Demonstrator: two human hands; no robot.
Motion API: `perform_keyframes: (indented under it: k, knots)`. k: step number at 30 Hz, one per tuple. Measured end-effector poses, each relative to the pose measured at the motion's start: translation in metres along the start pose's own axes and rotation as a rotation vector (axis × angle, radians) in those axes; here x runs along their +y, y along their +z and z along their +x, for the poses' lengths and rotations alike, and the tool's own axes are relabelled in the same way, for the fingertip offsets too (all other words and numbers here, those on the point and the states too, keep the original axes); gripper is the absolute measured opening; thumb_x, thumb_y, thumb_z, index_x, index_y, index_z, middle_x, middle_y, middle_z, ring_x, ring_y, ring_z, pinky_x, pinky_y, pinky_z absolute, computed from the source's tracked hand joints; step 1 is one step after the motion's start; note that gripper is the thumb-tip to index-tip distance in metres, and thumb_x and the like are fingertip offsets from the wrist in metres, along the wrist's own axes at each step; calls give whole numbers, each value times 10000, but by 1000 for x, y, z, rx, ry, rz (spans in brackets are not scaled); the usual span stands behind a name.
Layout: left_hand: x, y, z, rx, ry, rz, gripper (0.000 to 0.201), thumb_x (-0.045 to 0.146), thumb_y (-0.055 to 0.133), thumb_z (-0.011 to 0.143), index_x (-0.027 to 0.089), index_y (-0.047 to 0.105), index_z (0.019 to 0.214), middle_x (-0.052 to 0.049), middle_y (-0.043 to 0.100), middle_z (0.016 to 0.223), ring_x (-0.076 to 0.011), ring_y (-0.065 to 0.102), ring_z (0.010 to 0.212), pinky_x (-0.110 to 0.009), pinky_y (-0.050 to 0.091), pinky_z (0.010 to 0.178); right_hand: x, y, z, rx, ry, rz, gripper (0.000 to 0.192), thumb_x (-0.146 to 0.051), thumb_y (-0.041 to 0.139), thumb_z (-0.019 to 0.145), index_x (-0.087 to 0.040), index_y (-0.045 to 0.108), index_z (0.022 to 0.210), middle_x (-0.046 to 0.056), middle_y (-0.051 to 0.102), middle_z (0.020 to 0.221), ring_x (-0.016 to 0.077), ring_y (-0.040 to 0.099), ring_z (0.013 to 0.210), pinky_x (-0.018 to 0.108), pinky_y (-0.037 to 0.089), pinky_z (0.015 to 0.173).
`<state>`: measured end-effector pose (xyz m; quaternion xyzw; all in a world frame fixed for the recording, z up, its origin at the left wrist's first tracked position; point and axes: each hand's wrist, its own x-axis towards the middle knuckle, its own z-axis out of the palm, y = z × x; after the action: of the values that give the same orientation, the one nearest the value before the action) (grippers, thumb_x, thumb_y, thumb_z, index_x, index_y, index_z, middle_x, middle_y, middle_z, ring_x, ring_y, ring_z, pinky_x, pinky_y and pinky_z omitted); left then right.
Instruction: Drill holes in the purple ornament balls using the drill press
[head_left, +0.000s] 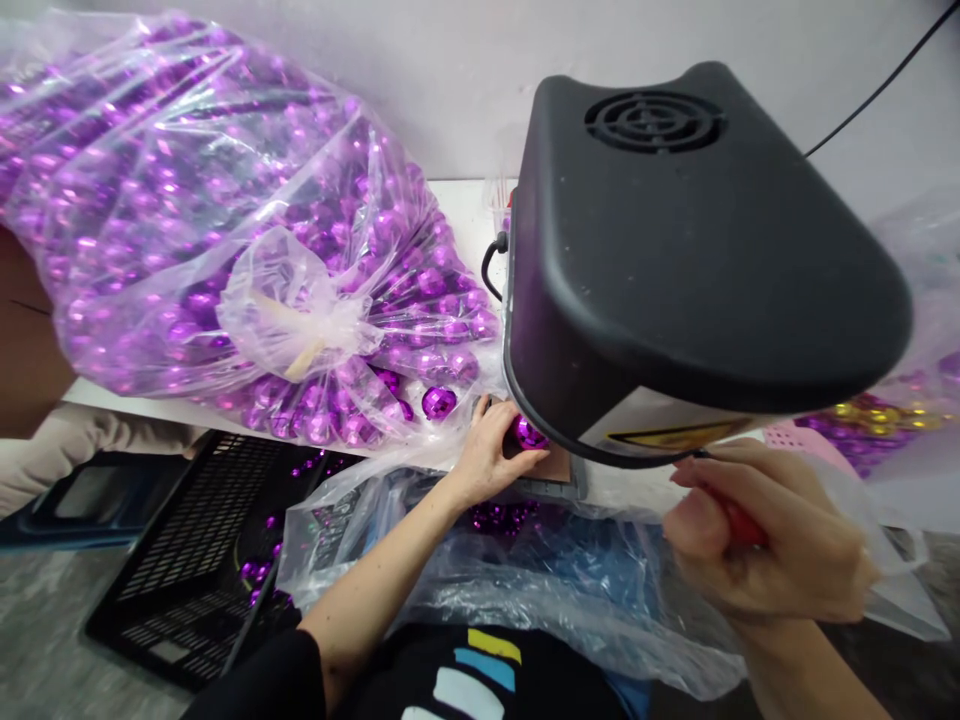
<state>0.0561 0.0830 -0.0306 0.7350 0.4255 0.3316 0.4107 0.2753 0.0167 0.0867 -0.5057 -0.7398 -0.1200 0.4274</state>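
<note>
Glossy faceted purple balls [439,402] fill a clear crinkled plastic bag [225,220] beside a matt black plastic machine hood [675,260].

Workshop: press machine [675,260], bagged baubles [225,230]

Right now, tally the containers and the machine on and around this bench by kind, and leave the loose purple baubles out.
Tied clear bag of purple baubles: 1
Open clear bag on the lap: 1
Black machine: 1
Black slatted crate: 1
Pink basket: 1
Total: 5

The left hand holds one purple bauble under the machine; the right hand grips a red handle.
</note>
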Motion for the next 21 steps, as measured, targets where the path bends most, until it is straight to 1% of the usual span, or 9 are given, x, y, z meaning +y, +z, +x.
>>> perform_keyframes:
  k: [4, 8, 11, 14, 17, 21]
  knots:
    - [-7, 4, -1, 45, 13, -34, 546, 505, 770, 844, 248, 642, 1309, -111, 715, 1285, -340, 637, 1250, -601, 349, 1220, -2, 6, -12, 28, 64, -6, 164, -270, 502, 956, -190, 629, 889, 28, 619, 807, 109, 604, 810, 239, 434, 656]
    - [-13, 8, -2, 40, 24, -60, 588, 506, 768, 850, 251, 599, 1352, -107, 708, 1286, -333, 624, 1259, -614, 305, 1240, 2, 13, -26, 90, 142, 25, 136, -269, 542, 918, -233, 672, 895, 31, 640, 810, 148, 633, 839, 267, 471, 659]
    - [-14, 8, -2, 32, 12, -66, 582, 482, 768, 853, 250, 589, 1357, -99, 706, 1287, -327, 615, 1265, -615, 298, 1242, 4, 18, -31, 124, 143, 42, 133, -283, 555, 899, -249, 683, 894, 28, 641, 791, 163, 635, 831, 278, 491, 636]
    - [-12, 7, -2, 20, -15, -54, 558, 456, 764, 857, 257, 592, 1349, -98, 701, 1299, -333, 618, 1254, -618, 335, 1218, 4, 22, -33, 139, 153, 55, 129, -253, 557, 883, -240, 685, 894, 33, 647, 789, 171, 644, 845, 293, 528, 662]
    - [-12, 7, -2, 20, -20, -58, 563, 443, 766, 854, 255, 592, 1356, -101, 697, 1305, -332, 613, 1258, -613, 350, 1209, 5, 26, -34, 184, 144, 69, 130, -248, 562, 869, -236, 690, 891, 38, 641, 780, 176, 641, 838, 314, 555, 684]
    - [-14, 8, -1, 30, -7, -75, 574, 467, 780, 841, 256, 605, 1345, -101, 696, 1292, -329, 607, 1269, -613, 331, 1224, 10, 32, -39, 216, 128, 105, 126, -268, 588, 852, -239, 696, 910, 42, 632, 784, 181, 634, 833, 337, 569, 701]
